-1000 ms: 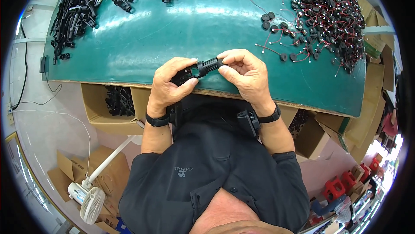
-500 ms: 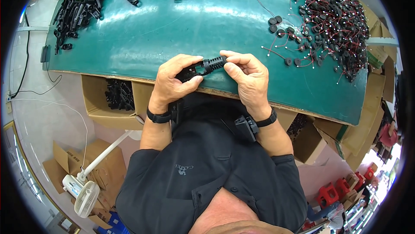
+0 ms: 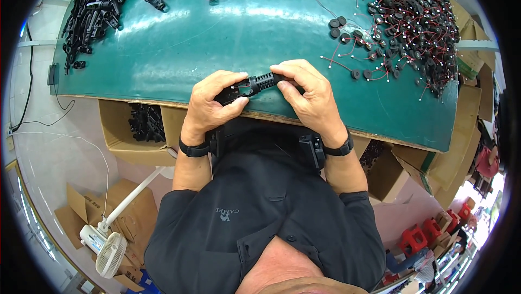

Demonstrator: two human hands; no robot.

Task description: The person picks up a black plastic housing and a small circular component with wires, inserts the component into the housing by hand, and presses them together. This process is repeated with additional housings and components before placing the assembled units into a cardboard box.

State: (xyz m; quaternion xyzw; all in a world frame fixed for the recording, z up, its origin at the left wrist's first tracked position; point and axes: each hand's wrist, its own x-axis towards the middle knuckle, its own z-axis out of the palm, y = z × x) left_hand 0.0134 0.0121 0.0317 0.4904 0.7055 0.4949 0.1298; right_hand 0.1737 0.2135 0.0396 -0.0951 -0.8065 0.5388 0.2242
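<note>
The black ribbed plastic housing [image 3: 264, 81] is near the six-o'clock edge of the glossy green surface [image 3: 179, 60]. Left hand [image 3: 208, 101] clasps its eight-o'clock end; right hand's [image 3: 308, 92] grip pinches its two-o'clock end (contact partly hidden). Uneven pressure could cause slippage.

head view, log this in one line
left hand: grips black ribbed part; right hand: at its ribbed end; wired discs: on green table

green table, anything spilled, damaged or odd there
Nothing clearly stands out. The black ribbed part in the hands shows no obvious break; on the green table, wired black discs lie tangled, some scattered; fine damage is too small to tell.
</note>
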